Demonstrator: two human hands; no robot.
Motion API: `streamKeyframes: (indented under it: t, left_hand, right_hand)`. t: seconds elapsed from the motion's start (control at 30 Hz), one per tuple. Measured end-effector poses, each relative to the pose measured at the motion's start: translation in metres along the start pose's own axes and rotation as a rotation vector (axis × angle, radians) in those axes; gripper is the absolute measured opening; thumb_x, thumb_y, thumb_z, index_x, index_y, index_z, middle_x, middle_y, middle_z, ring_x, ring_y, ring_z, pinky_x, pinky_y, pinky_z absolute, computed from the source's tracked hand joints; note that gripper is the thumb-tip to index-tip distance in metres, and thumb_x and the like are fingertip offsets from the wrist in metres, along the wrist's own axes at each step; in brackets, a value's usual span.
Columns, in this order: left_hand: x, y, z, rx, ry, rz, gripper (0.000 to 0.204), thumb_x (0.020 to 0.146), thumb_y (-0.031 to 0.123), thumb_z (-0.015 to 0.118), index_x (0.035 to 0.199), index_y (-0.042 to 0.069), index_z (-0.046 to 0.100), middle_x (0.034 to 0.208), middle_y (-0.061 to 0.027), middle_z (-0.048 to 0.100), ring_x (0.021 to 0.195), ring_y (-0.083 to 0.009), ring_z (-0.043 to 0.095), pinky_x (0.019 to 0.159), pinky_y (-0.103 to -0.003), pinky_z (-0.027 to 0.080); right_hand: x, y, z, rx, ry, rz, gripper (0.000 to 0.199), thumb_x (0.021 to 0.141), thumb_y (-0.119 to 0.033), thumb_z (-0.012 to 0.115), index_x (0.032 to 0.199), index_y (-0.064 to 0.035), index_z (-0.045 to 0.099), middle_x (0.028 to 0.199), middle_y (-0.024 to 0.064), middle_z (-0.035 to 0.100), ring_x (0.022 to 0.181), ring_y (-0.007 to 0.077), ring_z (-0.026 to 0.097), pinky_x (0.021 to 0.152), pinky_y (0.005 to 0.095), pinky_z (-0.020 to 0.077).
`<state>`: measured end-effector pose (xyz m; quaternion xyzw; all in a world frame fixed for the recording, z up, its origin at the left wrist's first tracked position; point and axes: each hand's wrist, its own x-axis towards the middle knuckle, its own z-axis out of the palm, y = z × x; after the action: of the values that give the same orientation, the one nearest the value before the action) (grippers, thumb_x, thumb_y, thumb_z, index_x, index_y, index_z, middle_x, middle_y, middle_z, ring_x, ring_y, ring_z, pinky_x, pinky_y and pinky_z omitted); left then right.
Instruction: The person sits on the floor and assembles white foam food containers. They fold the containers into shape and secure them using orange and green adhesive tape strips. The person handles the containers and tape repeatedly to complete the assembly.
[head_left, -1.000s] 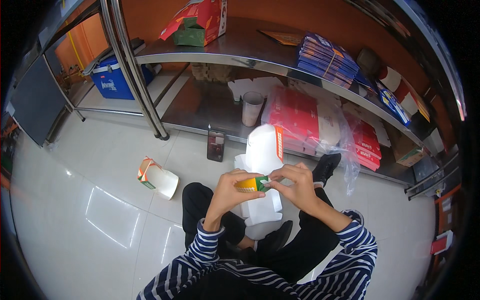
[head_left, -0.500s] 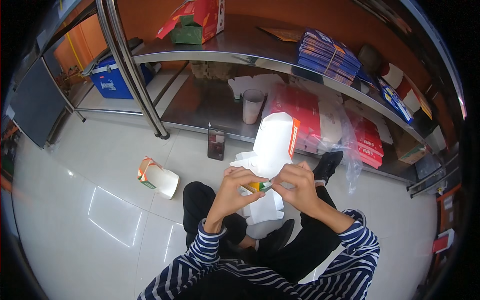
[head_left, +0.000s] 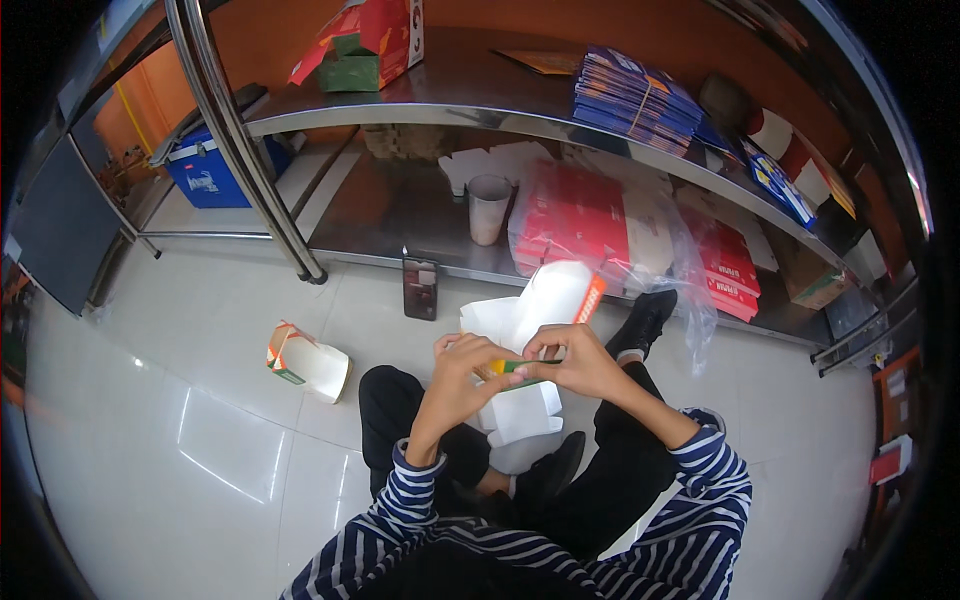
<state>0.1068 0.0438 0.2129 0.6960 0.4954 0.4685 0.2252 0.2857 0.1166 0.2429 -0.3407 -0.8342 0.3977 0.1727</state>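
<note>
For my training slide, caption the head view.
Left hand and right hand grip a partly folded carton before a steel shelf.

Striped navy sleeves (head_left: 703, 500), black trousers (head_left: 615, 472), black shoes (head_left: 643, 324)

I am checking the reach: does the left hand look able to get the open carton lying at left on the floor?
Probably, once the left hand releases the white carton: only the bent left knee seems near the way to the open carton.

I have passable floor (head_left: 360, 310) just left of the phone (head_left: 420, 289). Behind it, the lower shelf (head_left: 385, 205) blocks me; to its right, the white carton (head_left: 515, 320) does.
</note>
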Motion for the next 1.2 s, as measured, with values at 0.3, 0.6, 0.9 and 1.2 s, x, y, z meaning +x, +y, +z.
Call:
streamKeyframes:
  t: [0.3,0.6,0.9,1.2]
  left_hand:
    - [-0.021,-0.055,-0.006,-0.669,0.085,-0.424,0.014,0.079,0.012,0.066,0.084,0.0,0.061,0.079,-0.0018,0.06,0.081,-0.0091,0.053,0.08,-0.024,0.039]
    - [-0.026,-0.065,-0.003,-0.897,0.033,-0.382,0.019,0.082,0.009,0.062,0.097,-0.001,0.058,0.09,-0.0026,0.059,0.087,-0.0107,0.053,0.08,-0.025,0.04]
    - [-0.022,-0.065,-0.013,-0.485,0.009,-0.105,0.021,0.078,0.012,0.064,0.097,0.004,0.062,0.091,-0.0067,0.06,0.09,-0.0169,0.054,0.084,-0.029,0.038]
    - [-0.008,-0.022,0.019,0.079,0.049,0.128,0.013,0.065,0.011,0.071,0.076,0.005,0.067,0.07,-0.0038,0.063,0.067,-0.0189,0.06,0.068,-0.031,0.044]
  right_hand:
    - [-0.002,0.01,-0.018,-0.144,0.247,-0.167,0.023,0.08,-0.008,0.059,0.102,-0.004,0.06,0.098,0.0089,0.059,0.086,0.021,0.057,0.073,0.0305,0.0444]
    - [0.003,0.002,-0.011,0.011,0.186,-0.161,0.03,0.077,-0.009,0.061,0.107,-0.0073,0.057,0.102,0.0096,0.049,0.097,0.0235,0.048,0.081,0.032,0.0391]
    - [0.0,0.013,-0.015,-0.336,0.161,-0.306,0.017,0.076,-0.015,0.064,0.09,-0.0058,0.061,0.1,0.0087,0.044,0.096,0.0243,0.042,0.086,0.0364,0.0314]
    - [-0.003,-0.002,-0.003,-0.844,0.134,-0.459,0.017,0.065,-0.015,0.066,0.076,-0.0026,0.063,0.086,0.0049,0.053,0.098,0.0218,0.045,0.077,0.04,0.0327]
